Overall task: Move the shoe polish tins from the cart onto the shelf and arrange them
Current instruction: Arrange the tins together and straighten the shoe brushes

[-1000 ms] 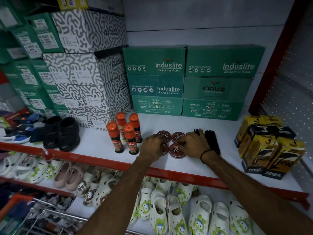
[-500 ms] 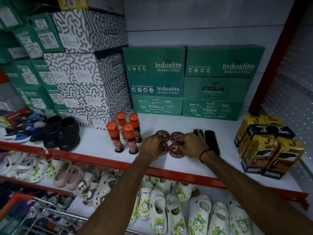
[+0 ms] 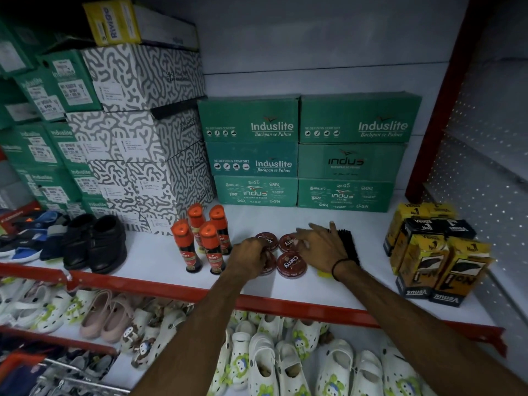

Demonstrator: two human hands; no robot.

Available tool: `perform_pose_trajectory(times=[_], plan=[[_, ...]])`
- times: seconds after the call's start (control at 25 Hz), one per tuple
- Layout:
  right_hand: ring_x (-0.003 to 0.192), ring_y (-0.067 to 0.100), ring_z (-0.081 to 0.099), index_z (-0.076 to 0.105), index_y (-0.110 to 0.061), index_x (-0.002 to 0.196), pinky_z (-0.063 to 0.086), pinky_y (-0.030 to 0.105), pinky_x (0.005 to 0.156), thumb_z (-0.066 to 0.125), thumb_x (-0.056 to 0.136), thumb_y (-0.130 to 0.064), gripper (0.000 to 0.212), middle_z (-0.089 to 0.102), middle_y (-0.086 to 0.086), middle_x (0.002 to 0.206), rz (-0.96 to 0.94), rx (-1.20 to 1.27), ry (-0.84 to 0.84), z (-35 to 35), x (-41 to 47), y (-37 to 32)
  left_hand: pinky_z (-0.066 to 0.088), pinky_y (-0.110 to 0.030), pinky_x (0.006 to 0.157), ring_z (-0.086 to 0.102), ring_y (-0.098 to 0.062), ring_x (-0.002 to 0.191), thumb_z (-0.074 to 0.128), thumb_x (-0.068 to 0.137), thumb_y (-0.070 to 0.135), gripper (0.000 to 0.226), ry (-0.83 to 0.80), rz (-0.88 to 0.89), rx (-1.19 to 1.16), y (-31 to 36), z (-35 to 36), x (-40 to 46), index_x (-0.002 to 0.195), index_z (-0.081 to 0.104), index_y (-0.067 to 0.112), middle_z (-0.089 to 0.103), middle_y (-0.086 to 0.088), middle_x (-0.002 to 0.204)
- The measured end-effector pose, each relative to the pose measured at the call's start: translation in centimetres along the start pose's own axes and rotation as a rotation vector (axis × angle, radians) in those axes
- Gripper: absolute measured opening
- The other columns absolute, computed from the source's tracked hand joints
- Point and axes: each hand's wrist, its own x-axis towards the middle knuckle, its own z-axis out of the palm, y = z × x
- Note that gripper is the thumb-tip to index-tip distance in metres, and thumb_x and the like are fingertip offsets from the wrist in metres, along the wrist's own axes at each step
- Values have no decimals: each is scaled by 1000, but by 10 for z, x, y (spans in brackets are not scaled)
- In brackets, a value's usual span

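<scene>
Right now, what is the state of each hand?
Left hand: closed on a round dark-red polish tin.
Right hand: open, holding nothing.

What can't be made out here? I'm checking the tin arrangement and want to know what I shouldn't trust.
Head view only:
- Front-left tin: mostly under the left hand; label unreadable.
- Back-left tin: label dark and partly covered.
- Right hand: motion-blurred; whether it touches the back-right tin is unclear.
- Brush: partly behind the right hand.
- Cart: cut off at the bottom-left edge; contents unknown.
</scene>
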Motion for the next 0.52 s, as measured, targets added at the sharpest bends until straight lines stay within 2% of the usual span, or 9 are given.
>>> perform_pose_trajectory(times=[0.12,0.24,0.32,0.4,0.52], plan=[[140,26,46,55,-32,140,29,52,120,50,99,-27,42,53,0,151,63,78,92,-30,-11,21,50,-44,96,67,-32,110,55,92,19,35,85,24,-56,18,-5,2,125,64,19,72,-9,118],[135,33,51,55,-25,141,45,47,109,64,90,-29,52,54,8,148,139,46,-27,-50,-32,50,41,-48,108,59,-30,127,53,87,41,48,2,140,-76,55,2,9,132,60,26,69,-5,127],[123,34,60,65,-25,130,53,43,98,69,83,-29,47,64,10,134,160,111,-77,-51,-43,62,26,-56,119,47,-31,141,57,85,49,63,-84,186,-70,79,8,12,144,51,26,64,-8,139],[108,33,66,72,-25,114,55,38,87,68,81,-27,34,72,9,118,166,171,-117,-48,-53,67,24,-52,119,49,-33,138,59,80,53,73,-134,221,16,98,13,11,145,49,24,64,-12,138],[103,36,67,73,-23,104,55,41,83,68,83,-25,22,72,9,109,141,170,-173,-43,-64,67,37,-43,106,61,-38,119,55,70,46,69,-143,243,101,109,19,9,133,59,18,73,-16,120]])
